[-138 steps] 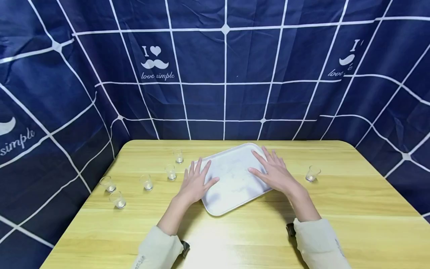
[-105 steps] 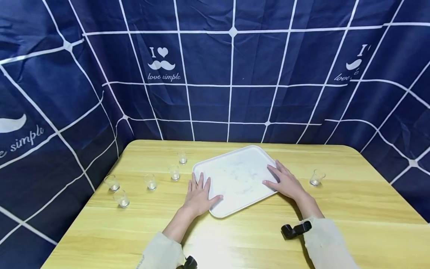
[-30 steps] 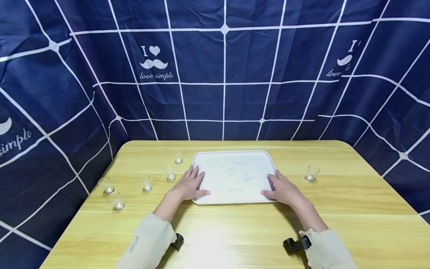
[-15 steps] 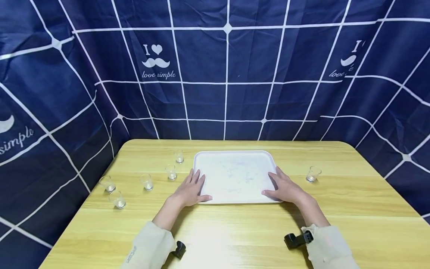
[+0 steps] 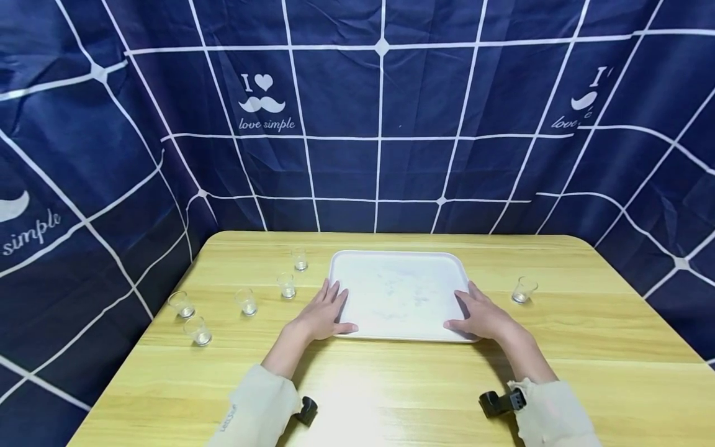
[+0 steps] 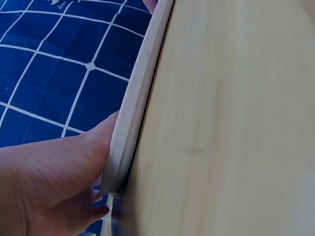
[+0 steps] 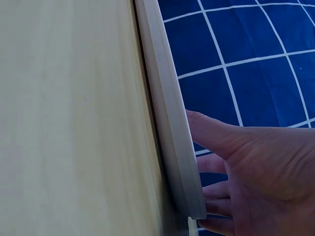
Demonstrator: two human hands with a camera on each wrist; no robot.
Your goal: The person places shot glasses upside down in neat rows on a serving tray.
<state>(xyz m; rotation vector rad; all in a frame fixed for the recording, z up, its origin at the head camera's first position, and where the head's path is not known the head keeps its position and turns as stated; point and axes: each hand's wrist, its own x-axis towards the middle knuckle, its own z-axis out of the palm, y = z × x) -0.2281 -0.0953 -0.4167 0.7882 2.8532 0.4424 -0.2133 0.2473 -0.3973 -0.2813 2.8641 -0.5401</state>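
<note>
Both hands lie flat with straight fingers, left hand (image 5: 324, 313) at 9 o'clock and right hand (image 5: 481, 315) at 3 o'clock of the white rectangular plastic tray (image 5: 400, 273) on the wooden surface (image 5: 586, 347).

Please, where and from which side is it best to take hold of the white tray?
Probably by the raised rim at its two short ends. The tray lies flat and squared, so come in low from left and right, where left hand and right hand already rest.
</note>
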